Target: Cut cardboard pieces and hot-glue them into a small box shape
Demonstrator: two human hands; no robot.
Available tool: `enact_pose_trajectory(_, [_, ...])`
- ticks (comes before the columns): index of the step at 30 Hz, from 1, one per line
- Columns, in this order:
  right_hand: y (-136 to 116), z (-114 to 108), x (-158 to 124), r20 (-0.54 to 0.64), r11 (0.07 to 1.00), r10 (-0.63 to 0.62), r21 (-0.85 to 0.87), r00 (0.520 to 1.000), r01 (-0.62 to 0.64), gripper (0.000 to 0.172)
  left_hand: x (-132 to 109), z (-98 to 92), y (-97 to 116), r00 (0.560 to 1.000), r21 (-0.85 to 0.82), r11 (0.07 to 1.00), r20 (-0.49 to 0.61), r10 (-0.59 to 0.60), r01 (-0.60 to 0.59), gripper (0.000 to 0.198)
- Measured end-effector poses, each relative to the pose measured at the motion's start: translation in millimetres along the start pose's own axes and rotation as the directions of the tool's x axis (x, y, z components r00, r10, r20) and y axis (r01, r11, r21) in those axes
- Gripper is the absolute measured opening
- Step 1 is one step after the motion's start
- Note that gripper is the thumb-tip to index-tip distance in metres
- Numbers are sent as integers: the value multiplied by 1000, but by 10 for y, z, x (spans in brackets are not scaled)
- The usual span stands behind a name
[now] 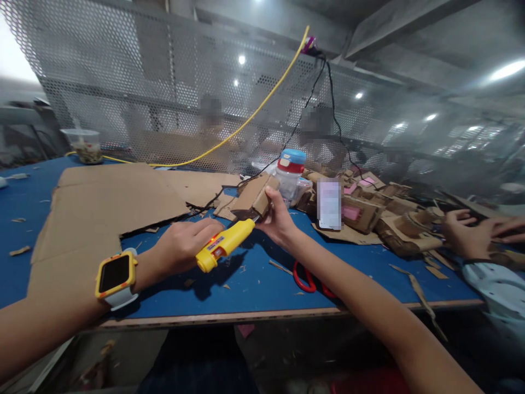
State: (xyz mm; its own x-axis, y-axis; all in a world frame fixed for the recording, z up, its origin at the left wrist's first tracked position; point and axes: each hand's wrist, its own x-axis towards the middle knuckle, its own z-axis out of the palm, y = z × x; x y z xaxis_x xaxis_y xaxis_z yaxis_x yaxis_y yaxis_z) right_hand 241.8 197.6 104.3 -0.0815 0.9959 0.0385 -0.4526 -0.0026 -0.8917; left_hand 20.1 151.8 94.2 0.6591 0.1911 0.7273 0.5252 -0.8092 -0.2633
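Observation:
My left hand (184, 244), with a yellow watch on its wrist, is wrapped round a yellow hot glue gun (232, 241) that has a small red light glowing. The glue gun's tip meets the lower edge of a small cardboard box (255, 196); whether it touches is hard to tell. That box is tilted above the table in my right hand (279, 219), thumb on its near side and the other fingers mostly hidden. Below my right forearm lie red-handled scissors (303, 278), partly covered by it.
Large cardboard sheets (110, 202) cover the blue table's (164, 295) left side. A bottle (290, 169), a phone (329, 205) and cardboard pieces (410, 227) stand farther back and right. Another person's hands (471, 232) work at far right. A plastic cup (87, 146) stands back left.

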Motion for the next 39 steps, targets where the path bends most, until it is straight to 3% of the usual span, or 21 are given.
enact_pose_trajectory(2, [1, -1, 0, 2, 1000, 2, 1, 1000, -2, 61, 18, -11, 2, 997, 36, 997, -23, 73, -72, 31])
enact_pose_trajectory(5, [7, -4, 6, 1, 1000, 8, -4, 1000, -8, 61, 45, -32, 16, 996, 69, 994, -13, 88, -86, 35])
enact_pose_trajectory(21, [27, 2, -5, 21, 1000, 23, -2, 1000, -23, 55, 73, -41, 28, 998, 114, 992, -6, 56, -55, 36])
enact_pose_trajectory(30, [22, 16, -15, 22, 1000, 19, 5, 1000, -19, 59, 4, -5, -4, 998, 110, 994, 59, -16, 9, 29])
enact_pose_trajectory(39, [26, 8, -8, 20, 1000, 27, 15, 999, -28, 58, -11, 12, -11, 999, 115, 993, 27, -26, 23, 25])
